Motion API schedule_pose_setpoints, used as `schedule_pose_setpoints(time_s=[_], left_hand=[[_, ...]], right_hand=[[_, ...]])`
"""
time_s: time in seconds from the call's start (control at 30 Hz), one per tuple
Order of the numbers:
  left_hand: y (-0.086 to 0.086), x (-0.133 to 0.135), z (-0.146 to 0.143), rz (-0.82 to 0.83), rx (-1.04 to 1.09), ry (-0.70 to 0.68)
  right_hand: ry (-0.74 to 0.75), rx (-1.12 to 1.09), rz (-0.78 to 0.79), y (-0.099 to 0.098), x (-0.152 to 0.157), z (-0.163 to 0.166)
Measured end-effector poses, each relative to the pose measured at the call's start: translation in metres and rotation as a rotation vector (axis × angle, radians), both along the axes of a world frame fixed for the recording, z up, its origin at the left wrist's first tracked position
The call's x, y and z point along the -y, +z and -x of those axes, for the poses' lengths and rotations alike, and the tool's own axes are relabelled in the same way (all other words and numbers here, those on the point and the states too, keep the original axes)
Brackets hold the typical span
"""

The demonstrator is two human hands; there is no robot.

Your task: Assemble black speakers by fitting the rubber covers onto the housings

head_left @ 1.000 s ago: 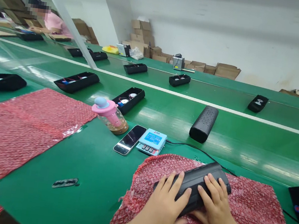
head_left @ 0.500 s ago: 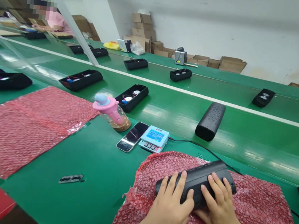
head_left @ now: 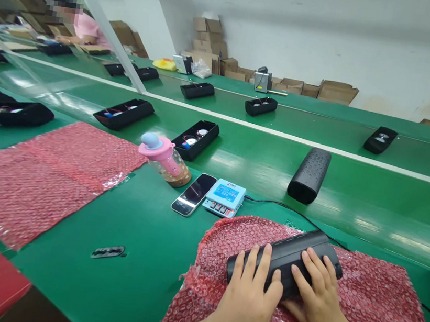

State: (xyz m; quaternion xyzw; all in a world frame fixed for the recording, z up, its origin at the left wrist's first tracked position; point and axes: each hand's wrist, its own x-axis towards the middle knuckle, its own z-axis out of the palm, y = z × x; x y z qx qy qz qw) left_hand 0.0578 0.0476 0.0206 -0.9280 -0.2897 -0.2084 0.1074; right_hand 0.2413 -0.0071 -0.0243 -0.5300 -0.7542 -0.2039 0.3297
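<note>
Left fingers (head_left: 264,260): slightly spread, draped over the left half of your black speaker (head_left: 287,252).
Right fingers (head_left: 306,264): spread, pressing its right half.
Hands: your left hand (head_left: 247,305) and right hand (head_left: 315,298) sit at its 6 o'clock, equally near.
Speaker axis: 8 to 2 o'clock, lying on the red bubble wrap (head_left: 372,308).

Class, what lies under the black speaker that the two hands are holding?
Red bubble wrap, spread on the green table. The left hand and right hand hide the near edge of the black speaker.
</note>
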Motion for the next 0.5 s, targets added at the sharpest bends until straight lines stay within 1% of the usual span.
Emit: schedule_pose_setpoints(time_s=[0.1,0.27,0.4,0.5], left_hand=[[0.0022,-0.0002,0.0024,0.014,-0.019,-0.030],[0.0030,-0.0013,0.0048,0.054,0.050,-0.051],[0.0039,-0.0036,0.0051,0.140,0.108,-0.051],[0.0059,-0.0050,0.0044,0.191,0.109,-0.042]], right_hand=[[0.004,-0.018,-0.004,-0.0011,-0.0001,0.0004],[0.009,-0.032,-0.002,-0.0004,-0.0006,0.0010],[0.018,-0.032,0.015,0.0027,-0.0021,0.0013],[0.018,-0.032,0.026,0.0045,-0.0031,0.0017]])
